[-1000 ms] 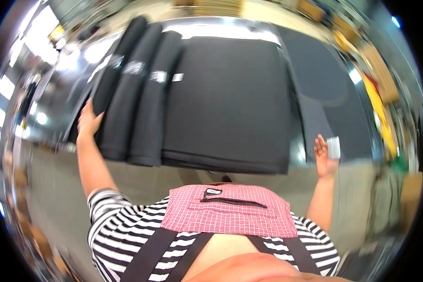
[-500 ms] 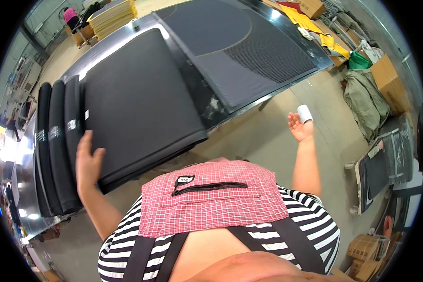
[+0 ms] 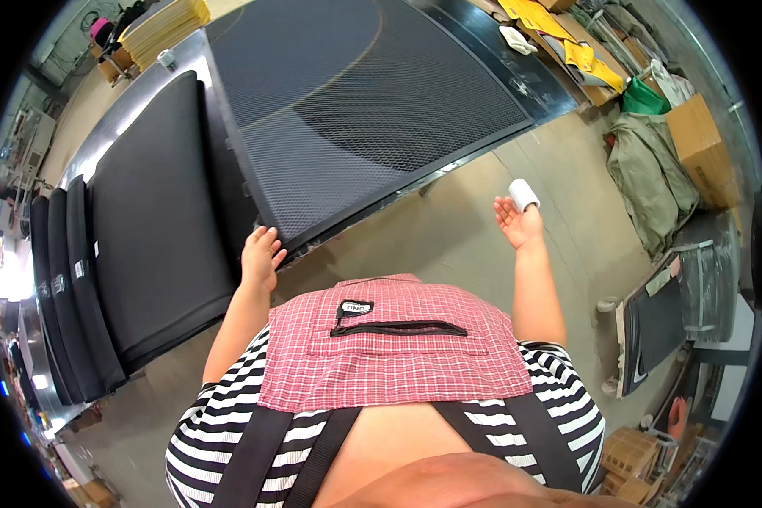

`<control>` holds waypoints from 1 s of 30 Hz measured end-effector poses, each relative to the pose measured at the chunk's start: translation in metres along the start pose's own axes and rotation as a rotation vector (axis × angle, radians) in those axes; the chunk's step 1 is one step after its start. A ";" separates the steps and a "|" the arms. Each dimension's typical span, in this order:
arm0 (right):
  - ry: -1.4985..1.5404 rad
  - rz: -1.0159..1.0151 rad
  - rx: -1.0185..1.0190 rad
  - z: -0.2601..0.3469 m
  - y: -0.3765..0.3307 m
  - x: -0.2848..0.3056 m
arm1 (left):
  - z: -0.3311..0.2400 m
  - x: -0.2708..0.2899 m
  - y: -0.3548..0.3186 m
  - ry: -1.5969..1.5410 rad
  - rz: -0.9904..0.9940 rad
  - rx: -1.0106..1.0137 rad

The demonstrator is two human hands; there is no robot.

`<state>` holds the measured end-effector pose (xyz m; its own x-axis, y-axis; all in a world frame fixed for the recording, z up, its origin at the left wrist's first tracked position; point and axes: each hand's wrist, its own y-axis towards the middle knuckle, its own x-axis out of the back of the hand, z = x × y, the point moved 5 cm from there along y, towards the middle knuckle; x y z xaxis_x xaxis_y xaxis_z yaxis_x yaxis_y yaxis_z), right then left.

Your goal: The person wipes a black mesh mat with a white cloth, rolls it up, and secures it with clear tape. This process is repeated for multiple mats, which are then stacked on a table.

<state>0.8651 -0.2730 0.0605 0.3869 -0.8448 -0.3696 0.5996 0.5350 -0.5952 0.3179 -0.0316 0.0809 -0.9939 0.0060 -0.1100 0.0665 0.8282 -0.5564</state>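
My left hand (image 3: 262,257) is at the near left corner of a dark mesh-textured mat (image 3: 381,110) on the table, fingertips beside or touching its edge; I cannot tell which. Its fingers are extended and hold nothing I can see. My right hand (image 3: 521,223) is in the air over the floor, right of the table, palm up with fingers spread. A small white roll (image 3: 524,195) sits over its thumb, and the fingers do not close on it. Left of the mesh mat lies a folded black padded sheet (image 3: 157,212).
Several rolled or folded black pieces (image 3: 57,288) line the table's left end. A yellow-edged stack (image 3: 165,32) stands at the far left. To the right are yellow pieces (image 3: 580,55), a grey-green cloth bundle (image 3: 648,173), a cardboard box (image 3: 701,152) and a low cart (image 3: 652,330).
My left hand has left the folded black sheet and moved right to the mesh mat's corner. The view has shifted rightward. My right hand still carries the white roll on its thumb.
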 end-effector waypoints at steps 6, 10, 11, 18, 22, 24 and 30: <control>-0.030 0.025 0.045 0.057 0.051 0.001 | -0.006 -0.006 0.026 0.137 -0.054 0.104; -0.109 -0.062 0.070 0.099 0.079 0.020 | -0.013 -0.001 0.051 0.475 -0.020 -0.041; -0.159 -0.091 0.048 0.110 0.087 0.025 | -0.011 0.002 0.058 0.597 -0.114 -0.128; -0.688 -0.277 0.022 0.216 0.162 0.040 | -0.053 -0.031 0.055 0.995 -0.020 -0.217; -0.891 -0.341 -0.002 0.275 0.236 0.033 | -0.044 -0.024 0.054 0.995 -0.117 -0.197; -1.042 -0.363 -0.016 0.301 0.272 0.025 | -0.035 -0.019 0.058 0.976 -0.169 -0.220; -1.341 -0.279 -0.064 0.366 0.361 -0.004 | -0.012 -0.003 0.040 0.897 -0.473 -0.261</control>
<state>1.3363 -0.0736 0.1078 0.6570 -0.2477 0.7120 0.7493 0.3180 -0.5808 0.3227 0.0085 0.0686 -0.6212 -0.0255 0.7833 -0.2612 0.9491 -0.1762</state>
